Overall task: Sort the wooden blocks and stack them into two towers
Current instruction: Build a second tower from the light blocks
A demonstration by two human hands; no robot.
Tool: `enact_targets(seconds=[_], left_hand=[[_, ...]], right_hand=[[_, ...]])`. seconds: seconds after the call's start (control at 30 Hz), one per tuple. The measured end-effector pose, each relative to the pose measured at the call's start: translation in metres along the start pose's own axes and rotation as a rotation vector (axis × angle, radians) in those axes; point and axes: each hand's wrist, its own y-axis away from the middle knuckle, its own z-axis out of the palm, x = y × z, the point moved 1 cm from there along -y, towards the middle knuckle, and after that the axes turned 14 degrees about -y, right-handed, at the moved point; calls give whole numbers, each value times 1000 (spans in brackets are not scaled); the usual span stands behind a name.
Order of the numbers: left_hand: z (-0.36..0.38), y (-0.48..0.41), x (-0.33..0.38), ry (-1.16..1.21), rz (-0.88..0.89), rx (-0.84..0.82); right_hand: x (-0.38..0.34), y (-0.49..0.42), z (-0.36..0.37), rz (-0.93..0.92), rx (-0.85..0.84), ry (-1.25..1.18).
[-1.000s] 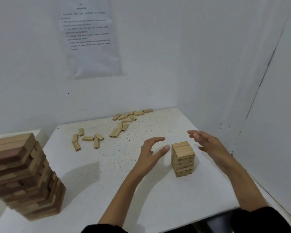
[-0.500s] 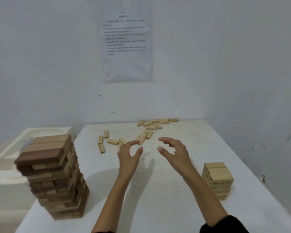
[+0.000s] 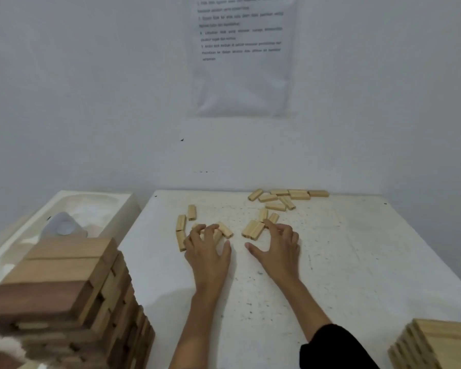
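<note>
A tall tower of large blocks (image 3: 64, 302) stands at the tabletop's (image 3: 357, 262) near left corner. At the middle the left hand (image 3: 208, 251) curls its fingers (image 3: 209, 230) over a small block (image 3: 217, 235), whether clamped I cannot tell. The right hand (image 3: 277, 246), its fingers spread apart, touches a pair of small blocks (image 3: 253, 229), with scattered blocks (image 3: 288, 197) at the far edge and a low tower of small blocks (image 3: 437, 344) at the near right.

Loose small blocks (image 3: 253, 229) and short stack (image 3: 437, 344): pale, bare, matt wood, smooth-faced; tall tower (image 3: 64, 288): tan and reddish-brown matt wood; counter (image 3: 343, 262): white, matt, speckled and scuffed; wall sheet (image 3: 241, 54): printed paper under faintly glossy plastic; sleeve (image 3: 336, 347): black cloth.
</note>
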Motion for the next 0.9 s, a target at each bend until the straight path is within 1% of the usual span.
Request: enact_targets(seconds=[0.07, 0.17, 0.37, 0.47, 0.53, 0.6, 0.7, 0.8, 0.9], left_hand=[[2, -2, -5, -35, -26, -36], [5, 0, -6, -57, 15, -49], [4, -1, -6, -84, 5, -89], [3, 1, -6, -62, 9, -93], [3, 1, -6, -47, 14, -83], [3, 0, -6, -45, -3, -62], [3, -1, -6, -35, -35, -49], [4, -1, -7, -7, -40, -48], [5, -2, -9, 30, -54, -51]], right_hand=[[0, -14, 5, 6, -5, 37], [3, -25, 9, -22, 9, 56], [6, -26, 12, -113, 62, -41], [6, -25, 13, -222, -29, -49], [5, -24, 14, -289, -96, -11], [5, -23, 15, -312, -115, 13], [4, -23, 15, -304, -74, -103], [6, -23, 12, -221, 5, -213], [8, -18, 11, -218, 76, -176]])
